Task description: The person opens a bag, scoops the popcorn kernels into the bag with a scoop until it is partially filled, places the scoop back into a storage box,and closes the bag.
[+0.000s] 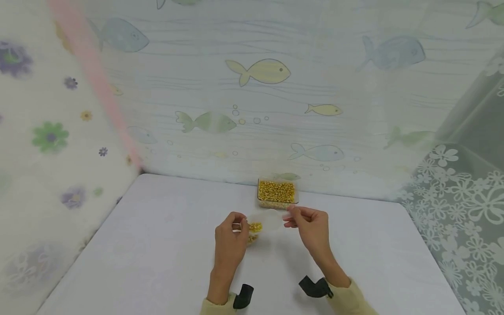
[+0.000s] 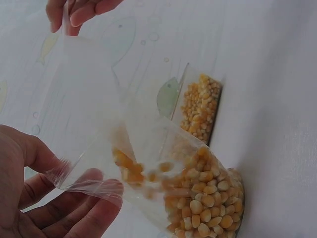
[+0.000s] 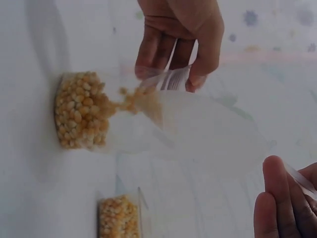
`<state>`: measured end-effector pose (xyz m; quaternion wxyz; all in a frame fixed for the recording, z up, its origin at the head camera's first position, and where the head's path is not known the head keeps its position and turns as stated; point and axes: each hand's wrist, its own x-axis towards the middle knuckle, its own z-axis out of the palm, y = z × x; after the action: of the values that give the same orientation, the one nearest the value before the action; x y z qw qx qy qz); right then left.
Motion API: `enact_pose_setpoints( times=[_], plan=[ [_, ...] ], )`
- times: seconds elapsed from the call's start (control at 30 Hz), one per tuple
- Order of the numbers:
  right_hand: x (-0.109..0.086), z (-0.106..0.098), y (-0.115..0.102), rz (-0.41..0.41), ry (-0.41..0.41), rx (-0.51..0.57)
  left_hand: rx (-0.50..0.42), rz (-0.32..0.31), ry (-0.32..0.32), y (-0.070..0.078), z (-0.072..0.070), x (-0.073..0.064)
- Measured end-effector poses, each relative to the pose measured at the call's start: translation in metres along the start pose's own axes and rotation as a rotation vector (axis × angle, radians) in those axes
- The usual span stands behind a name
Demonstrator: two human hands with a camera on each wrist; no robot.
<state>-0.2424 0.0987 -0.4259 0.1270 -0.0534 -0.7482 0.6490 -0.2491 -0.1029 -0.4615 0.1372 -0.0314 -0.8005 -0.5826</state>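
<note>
My left hand [image 1: 231,239] pinches the rim of a clear plastic bag [image 2: 94,186] between thumb and fingers. Corn kernels [image 2: 205,206] fill the bottom of this bag, which rests on the table. Between the hands is a translucent whitish scoop-like piece [image 1: 271,220], round in outline; its exact kind is unclear. My right hand [image 1: 313,227] pinches its thin edge, and its other end leans into the bag's mouth. Loose kernels [image 3: 131,100] slide off that end into the bag, blurred by motion.
Behind the hands, against the back wall, stands a clear rectangular container [image 1: 261,204] of corn kernels. A white cloth covers the table [image 1: 157,245]. Fish-printed sheeting [image 1: 267,109] rises at the back, flowered sheeting [image 1: 51,175] at the left and lace [image 1: 464,227] at the right.
</note>
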Motion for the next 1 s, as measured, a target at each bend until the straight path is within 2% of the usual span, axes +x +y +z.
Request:
enact_pose_setpoints(
  times=[0.2, 0.43, 0.63, 0.8, 0.9, 1.0],
  plan=[
    [-0.012, 0.002, -0.011, -0.138, -0.004, -0.040, 0.004, 0.015, 0.009, 0.002, -0.001, -0.001],
    [-0.016, 0.003, -0.012, -0.172, 0.009, -0.037, 0.005, 0.020, 0.018, 0.002, -0.001, -0.002],
    [-0.013, 0.000, -0.002, -0.145, -0.006, -0.025, 0.002, 0.007, 0.018, 0.003, 0.000, -0.002],
    [-0.006, -0.009, 0.008, -0.057, -0.016, -0.037, 0.006, 0.005, 0.017, 0.005, -0.001, -0.004],
    [-0.001, -0.019, 0.009, 0.015, 0.010, -0.006, 0.005, 0.004, 0.015, 0.006, -0.002, -0.005],
    [0.004, -0.031, 0.009, 0.051, 0.058, 0.042, 0.009, 0.003, 0.016, 0.006, -0.001, -0.006]
  ],
)
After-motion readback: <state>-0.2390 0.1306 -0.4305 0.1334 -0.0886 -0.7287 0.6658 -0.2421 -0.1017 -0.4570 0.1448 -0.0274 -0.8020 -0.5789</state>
